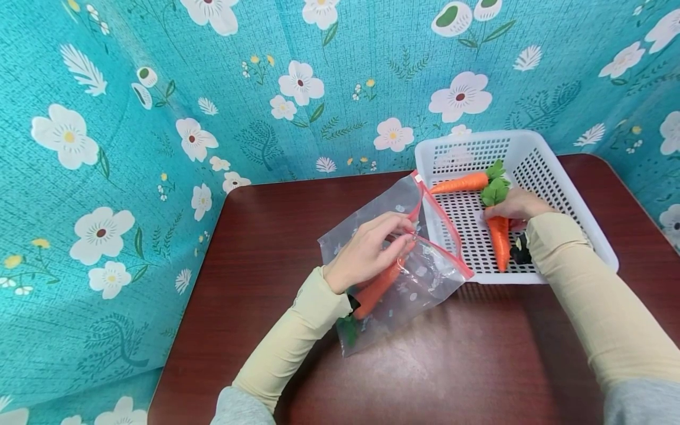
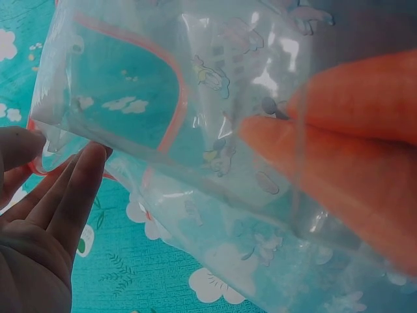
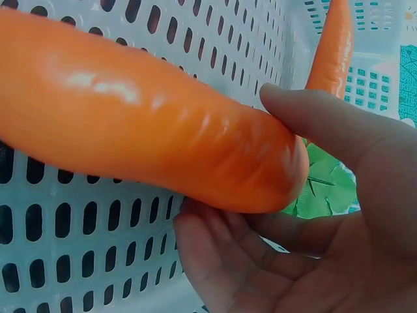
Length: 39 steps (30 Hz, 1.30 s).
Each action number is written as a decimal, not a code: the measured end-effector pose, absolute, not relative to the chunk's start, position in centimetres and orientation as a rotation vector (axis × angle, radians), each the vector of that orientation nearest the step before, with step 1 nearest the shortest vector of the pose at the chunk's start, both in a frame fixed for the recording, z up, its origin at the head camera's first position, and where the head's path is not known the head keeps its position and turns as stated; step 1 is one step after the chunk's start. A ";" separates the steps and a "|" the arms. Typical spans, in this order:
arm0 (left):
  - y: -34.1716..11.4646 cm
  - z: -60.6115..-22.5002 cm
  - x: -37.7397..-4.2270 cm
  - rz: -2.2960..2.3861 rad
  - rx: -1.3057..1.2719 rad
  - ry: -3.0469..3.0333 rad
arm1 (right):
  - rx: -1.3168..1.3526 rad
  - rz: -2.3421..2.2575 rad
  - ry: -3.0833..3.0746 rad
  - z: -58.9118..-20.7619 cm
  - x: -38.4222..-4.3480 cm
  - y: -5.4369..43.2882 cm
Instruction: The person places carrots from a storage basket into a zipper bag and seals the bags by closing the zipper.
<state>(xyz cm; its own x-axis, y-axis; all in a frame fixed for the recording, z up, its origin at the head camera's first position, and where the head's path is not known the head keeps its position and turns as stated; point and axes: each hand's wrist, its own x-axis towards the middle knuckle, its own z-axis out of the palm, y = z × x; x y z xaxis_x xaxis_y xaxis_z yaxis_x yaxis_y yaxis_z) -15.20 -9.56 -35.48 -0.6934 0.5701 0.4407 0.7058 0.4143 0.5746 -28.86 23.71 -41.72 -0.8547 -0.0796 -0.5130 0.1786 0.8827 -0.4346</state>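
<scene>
A clear zip bag (image 1: 425, 283) with a red-edged mouth slants across the table. At that mouth, my left hand (image 1: 369, 248) pinches the rim between thumb and fingers. Inside the bag, orange carrots (image 2: 345, 156) show through the plastic in the left wrist view; from the head, my hand partly covers them. My right hand (image 1: 517, 206) reaches into the white basket and holds a carrot (image 1: 499, 242) near its leafy top. The right wrist view shows the thumb on one side of this carrot (image 3: 150, 124) and fingers beneath it. Another carrot (image 1: 459, 183) lies by the basket's back wall.
The white perforated basket (image 1: 579, 218) stands at the right of the dark red table (image 1: 255, 265), and the bag's mouth overlaps its left side. A floral teal cloth (image 1: 350, 118) hangs behind and to the left.
</scene>
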 end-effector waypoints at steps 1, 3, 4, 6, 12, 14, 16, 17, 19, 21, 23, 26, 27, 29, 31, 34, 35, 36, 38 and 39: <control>-9.6 -35.4 -15.2 -1.132 -1.134 -2.490 | 0.070 -0.648 2.514 -41.7 -28.8 23.7; -9.6 -35.4 -15.2 -1.119 -1.135 -2.496 | 0.074 -0.653 2.511 -41.7 -28.8 23.7; -9.6 -35.4 -15.2 -1.112 -1.135 -2.498 | 0.077 -0.661 2.508 -41.7 -28.7 23.7; -9.6 -35.4 -15.2 -1.102 -1.134 -2.501 | 0.085 -0.683 2.501 -41.7 -28.7 23.6; -9.6 -35.4 -15.2 -1.093 -1.127 -2.496 | 0.131 -0.739 2.503 -41.8 -28.7 23.4; -9.6 -35.4 -15.2 -1.088 -1.124 -2.488 | 0.139 -0.740 2.516 -41.8 -28.7 23.2; -9.6 -35.4 -15.2 -1.085 -1.120 -2.479 | 0.131 -0.737 2.528 -41.7 -28.7 23.1; -9.6 -35.4 -15.2 -1.086 -1.119 -2.474 | 0.127 -0.728 2.534 -41.6 -28.7 23.1; -9.6 -35.4 -15.2 -1.088 -1.116 -2.468 | 0.116 -0.730 2.545 -41.4 -28.7 23.0; -9.6 -35.4 -15.2 -1.094 -1.113 -2.464 | 0.097 -0.735 2.555 -41.3 -28.7 22.9; -9.6 -35.4 -15.2 -1.097 -1.111 -2.462 | 0.078 -0.745 2.569 -41.1 -28.7 22.9; -9.5 -35.4 -15.2 -1.093 -1.108 -2.455 | 0.056 -0.777 2.586 -40.8 -28.7 22.7; -9.5 -35.3 -15.2 -1.089 -1.107 -2.453 | 0.052 -0.789 2.588 -40.7 -28.7 22.7; -9.5 -35.3 -15.2 -1.081 -1.103 -2.451 | 0.047 -0.805 2.595 -40.6 -28.6 22.6; -9.5 -35.3 -15.2 -1.073 -1.098 -2.453 | 0.031 -0.823 2.601 -40.4 -28.5 22.6; -9.5 -35.3 -15.2 -1.064 -1.088 -2.461 | 0.016 -0.852 2.609 -40.3 -28.5 22.5; -9.5 -35.3 -15.2 -1.062 -1.084 -2.464 | 0.012 -0.860 2.610 -40.2 -28.4 22.5; -9.5 -35.2 -15.2 -1.060 -1.081 -2.466 | 0.006 -0.867 2.611 -40.2 -28.4 22.5; -9.5 -35.2 -15.2 -1.055 -1.076 -2.469 | 0.001 -0.890 2.607 -40.0 -28.3 22.5; -9.5 -35.2 -15.2 -1.053 -1.074 -2.468 | -0.008 -0.902 2.605 -39.9 -28.2 22.5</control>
